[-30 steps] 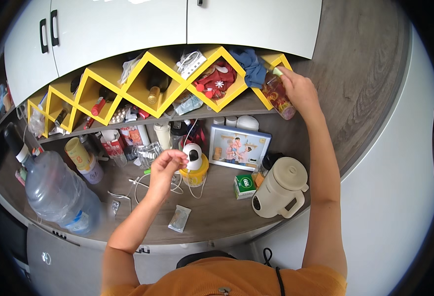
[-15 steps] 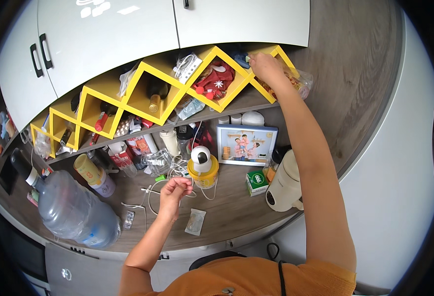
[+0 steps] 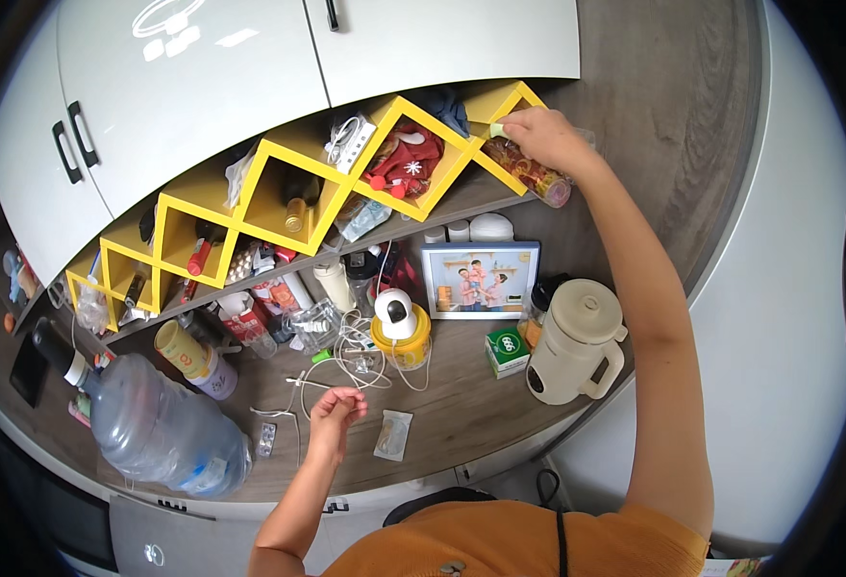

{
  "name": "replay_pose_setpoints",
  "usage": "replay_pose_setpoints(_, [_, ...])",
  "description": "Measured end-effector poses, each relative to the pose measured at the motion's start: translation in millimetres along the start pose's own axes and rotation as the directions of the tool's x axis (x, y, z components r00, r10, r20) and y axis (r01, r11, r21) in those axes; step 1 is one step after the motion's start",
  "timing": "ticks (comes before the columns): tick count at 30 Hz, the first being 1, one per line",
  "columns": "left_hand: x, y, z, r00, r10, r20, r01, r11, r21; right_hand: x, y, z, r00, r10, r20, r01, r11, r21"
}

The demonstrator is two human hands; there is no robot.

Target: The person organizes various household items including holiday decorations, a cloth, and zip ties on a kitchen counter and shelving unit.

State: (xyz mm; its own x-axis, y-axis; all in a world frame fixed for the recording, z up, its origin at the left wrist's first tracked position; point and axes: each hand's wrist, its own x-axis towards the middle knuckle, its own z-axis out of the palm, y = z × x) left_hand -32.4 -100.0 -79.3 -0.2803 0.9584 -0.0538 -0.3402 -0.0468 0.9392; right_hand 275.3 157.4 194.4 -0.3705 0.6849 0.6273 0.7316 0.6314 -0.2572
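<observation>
My right hand (image 3: pixel 541 134) is raised to the right end of the yellow zigzag shelf (image 3: pixel 298 183) and grips a clear jar (image 3: pixel 531 171) with reddish contents and a pale green cap, lying tilted in the end compartment. My left hand (image 3: pixel 335 410) hovers low over the wooden counter with fingers curled together, just above a tangle of white cables (image 3: pixel 346 361); whether it pinches anything I cannot tell. A small flat packet (image 3: pixel 393 435) lies just right of that hand.
A big water bottle (image 3: pixel 159 433) lies at the left. A white camera on a yellow tub (image 3: pixel 400 332), a photo frame (image 3: pixel 481 279), a green box (image 3: pixel 507 351) and a cream kettle (image 3: pixel 577 341) stand along the counter. White cabinets (image 3: pixel 250 58) hang above.
My right hand has pushed the jar up into the end compartment of the shelf. My left hand has dropped from the white camera to just above the counter.
</observation>
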Motion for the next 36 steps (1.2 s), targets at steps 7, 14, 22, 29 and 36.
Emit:
replay_pose_setpoints(7, [-15, -14, -6, 0.999, -0.025, -0.047, 0.026, 1.000, 0.015, -8, -15, 12, 0.981, 0.018, -0.195, -0.069, 0.965, -0.253])
replay_pose_setpoints(14, [-26, -19, -19, 0.991, -0.045, -0.123, 0.053, 0.997, 0.060, 46, -15, 46, 0.973, -0.167, -0.160, 0.085, 0.903, -0.422])
replay_pose_setpoints(22, [-29, -32, -29, 0.986, -0.059, -0.156, 0.063, 0.998, 0.023, 100, -38, 68, 0.996, 0.057, -0.061, -0.080, 0.863, -0.499])
replay_pose_setpoints(29, [-38, -40, -40, 0.979, -0.104, -0.173, 0.100, 0.995, -0.030, 126, -4, 79, 0.976, 0.194, 0.099, -0.157, 0.942, -0.295])
replay_pose_setpoints(36, [-44, -43, -45, 0.974, -0.166, -0.153, 0.155, 0.984, -0.083, 134, 53, 85, 0.969, 0.033, 0.244, 0.044, 0.952, -0.303])
